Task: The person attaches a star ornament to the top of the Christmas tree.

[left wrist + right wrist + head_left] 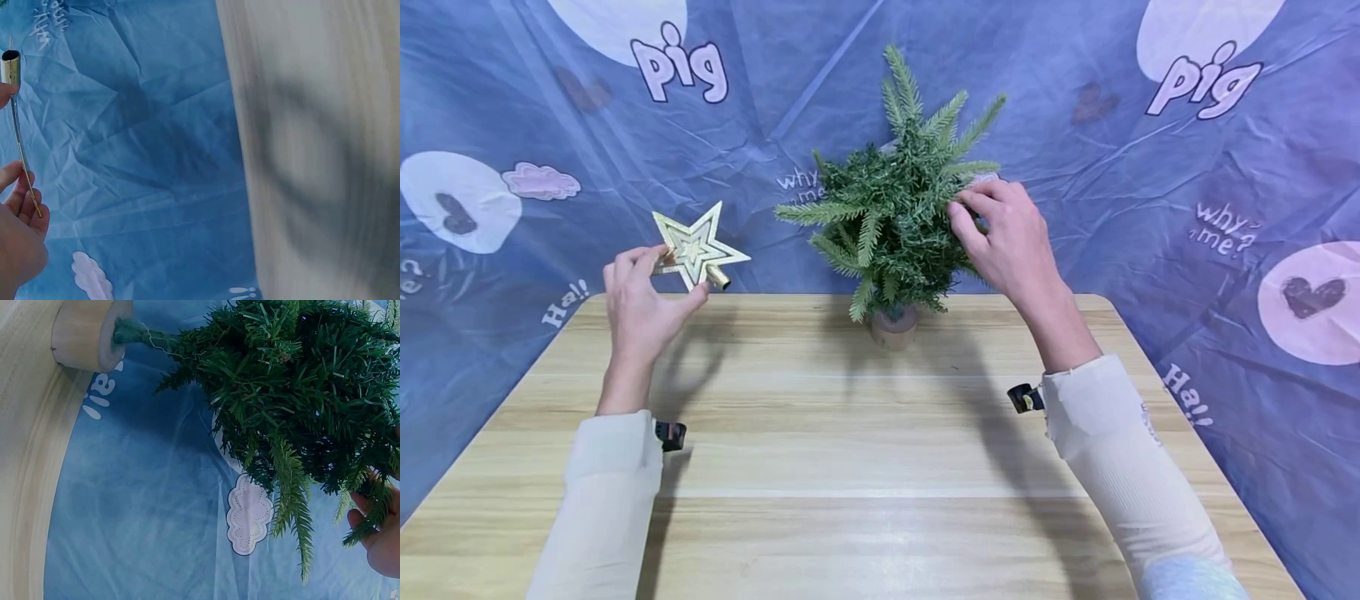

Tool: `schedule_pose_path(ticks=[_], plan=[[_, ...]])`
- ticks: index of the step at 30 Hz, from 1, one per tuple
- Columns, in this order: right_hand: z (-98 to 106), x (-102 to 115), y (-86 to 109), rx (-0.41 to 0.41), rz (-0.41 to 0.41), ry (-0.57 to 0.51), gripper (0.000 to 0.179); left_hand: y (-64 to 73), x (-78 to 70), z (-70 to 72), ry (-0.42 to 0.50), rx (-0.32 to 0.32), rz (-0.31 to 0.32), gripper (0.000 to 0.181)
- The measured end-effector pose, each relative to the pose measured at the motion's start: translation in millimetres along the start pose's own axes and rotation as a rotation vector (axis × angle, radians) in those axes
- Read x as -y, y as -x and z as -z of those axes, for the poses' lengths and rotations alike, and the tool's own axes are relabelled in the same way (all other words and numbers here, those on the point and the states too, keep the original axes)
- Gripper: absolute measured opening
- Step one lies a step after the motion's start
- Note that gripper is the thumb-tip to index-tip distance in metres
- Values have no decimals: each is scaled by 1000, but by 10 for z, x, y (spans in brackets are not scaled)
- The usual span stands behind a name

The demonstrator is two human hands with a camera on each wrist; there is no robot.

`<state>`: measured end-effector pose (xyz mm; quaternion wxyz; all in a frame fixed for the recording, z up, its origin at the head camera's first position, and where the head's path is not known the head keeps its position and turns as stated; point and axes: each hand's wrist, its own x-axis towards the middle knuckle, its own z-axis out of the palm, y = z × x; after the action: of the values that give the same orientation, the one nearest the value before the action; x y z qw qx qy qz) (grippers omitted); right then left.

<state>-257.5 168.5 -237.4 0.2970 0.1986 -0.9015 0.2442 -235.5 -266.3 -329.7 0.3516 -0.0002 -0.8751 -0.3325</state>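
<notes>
A gold glittery star tree topper point(694, 247) with a short tube at its base is held up over the back left of the table. My left hand point(643, 300) pinches it between thumb and fingers; the left wrist view shows the star tree topper point(25, 156) edge-on. At the back middle stands a small artificial Christmas tree point(898, 217) on a round wooden base point(895, 327). My right hand point(1006, 242) is at its right side, with the fingers curled at a branch point(375, 515); leaves partly hide the fingertips.
The light wood table point(820, 450) ends just behind the tree base. A blue printed cloth point(760, 100) hangs behind and along both sides. Each wrist carries a small black camera point(1024, 398) beside a light sleeve.
</notes>
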Motion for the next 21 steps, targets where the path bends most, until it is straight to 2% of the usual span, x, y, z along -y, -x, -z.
schedule_pose_path(ticks=[6, 11, 17, 21], plan=[[-2, -3, 7, -2, 3, -3, 39, -62, -100, 12, -8, -19, -43, 69], [-5, 6, 3, -3, 12, 2, 39, -98, -155, 7, -12, -12, -40, 68], [-7, 13, 1, -6, 22, 1, 39, -149, -227, 7, -2, -44, -64, 67], [-1, 7, 10, -3, 14, 7, 39, -193, -292, 6, -4, -37, -67, 67]])
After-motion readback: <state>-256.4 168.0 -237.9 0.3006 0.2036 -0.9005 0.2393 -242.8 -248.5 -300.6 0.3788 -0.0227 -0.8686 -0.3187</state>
